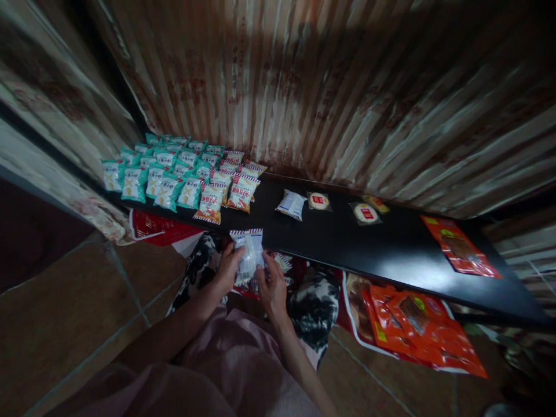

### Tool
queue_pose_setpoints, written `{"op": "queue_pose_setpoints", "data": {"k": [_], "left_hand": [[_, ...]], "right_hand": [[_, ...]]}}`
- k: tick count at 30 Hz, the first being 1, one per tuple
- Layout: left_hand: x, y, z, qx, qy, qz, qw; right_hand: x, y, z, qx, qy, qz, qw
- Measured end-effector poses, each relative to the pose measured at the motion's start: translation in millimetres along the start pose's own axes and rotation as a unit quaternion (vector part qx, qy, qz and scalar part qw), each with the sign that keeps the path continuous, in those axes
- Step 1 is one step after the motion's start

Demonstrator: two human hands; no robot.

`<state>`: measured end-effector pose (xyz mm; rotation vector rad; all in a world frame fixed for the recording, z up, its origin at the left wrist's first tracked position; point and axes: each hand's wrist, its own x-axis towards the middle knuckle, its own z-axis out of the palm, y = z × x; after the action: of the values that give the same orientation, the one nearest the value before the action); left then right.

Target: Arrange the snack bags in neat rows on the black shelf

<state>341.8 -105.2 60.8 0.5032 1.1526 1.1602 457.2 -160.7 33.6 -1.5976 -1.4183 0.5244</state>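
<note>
Dim, with glare on shelf (pixel 334 234)

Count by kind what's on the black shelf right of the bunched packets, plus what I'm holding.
Held whitish plastic packet with striped ends: 1
Loose whitish-blue plastic packet: 1
Round white items in clear wrappers: 2
Small yellowish packet: 1
Flat orange-red packet: 1
Total: 6

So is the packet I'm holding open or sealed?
The packet looks sealed at the top: its striped edge shows no tear. I can't tell about the bottom.

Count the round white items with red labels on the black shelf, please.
2: one round white item right of the pale packet, another beside the yellow packet.
</note>
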Motion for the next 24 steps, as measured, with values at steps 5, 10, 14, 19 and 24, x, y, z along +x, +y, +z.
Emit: {"op": "queue_pose_setpoints", "data": {"k": [5,10,14,19,24], "left_hand": [[-4.6,4.8,5.2,0.017,-0.014,-0.006,1.0],[-6.5,5.2,7.3,0.046,-0.013,0.004,0.999],[-7.3,5.0,6.3,0.083,-0.021,0.023,0.996],[-12.5,8.5,7.9,0.116,-0.04,0.035,0.992],[-17.2,11.6,9.9,0.112,-0.023,0.025,0.993]], "right_hand": [[2.6,0.7,0.2,-0.048,0.023,-0.003,0.999],[2.7,-1.8,-1.5,-0.034,0.038,0.005,0.999],[3.0,-4.0,-3.4,-0.015,0.019,0.0,1.0],[3.3,-6.5,-4.4,-0.012,0.011,0.022,1.0],[1.1,-11.5,-4.9,0.044,-0.04,0.073,0.996]]}}
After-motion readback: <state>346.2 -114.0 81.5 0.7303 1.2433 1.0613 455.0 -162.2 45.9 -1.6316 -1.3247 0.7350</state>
